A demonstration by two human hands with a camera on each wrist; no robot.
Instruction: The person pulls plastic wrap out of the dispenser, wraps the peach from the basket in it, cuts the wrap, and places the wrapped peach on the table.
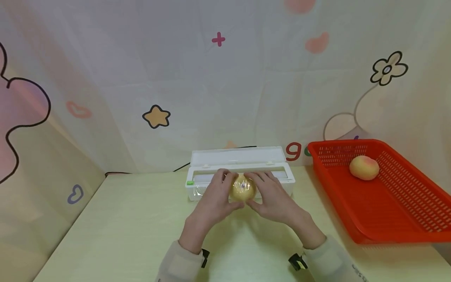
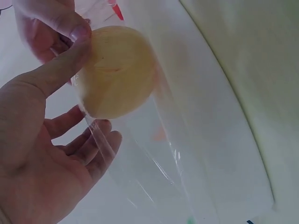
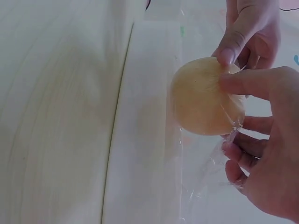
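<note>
A pale yellow peach [image 1: 243,188], with shiny cling film [image 2: 159,168] stretched over it, is held up between both hands in front of a white cling film dispenser [image 1: 289,183]. My left hand [image 1: 215,197] grips the fruit's left side with thumb and fingers, and my right hand [image 1: 274,197] grips its right side. Both thumbs rest on the near face of the peach [image 3: 205,98], close together. Film trails from the fruit past the fingers in both wrist views. The dispenser's lid [image 1: 239,156] stands raised; the fingers and peach hide part of its front.
On the right is a red plastic basket [image 1: 332,201] with another peach [image 1: 364,167] in its far part. A green slider [image 1: 190,183] sits at the dispenser's left end. Behind the pale tabletop [image 1: 141,223] hangs a patterned curtain [image 1: 246,98].
</note>
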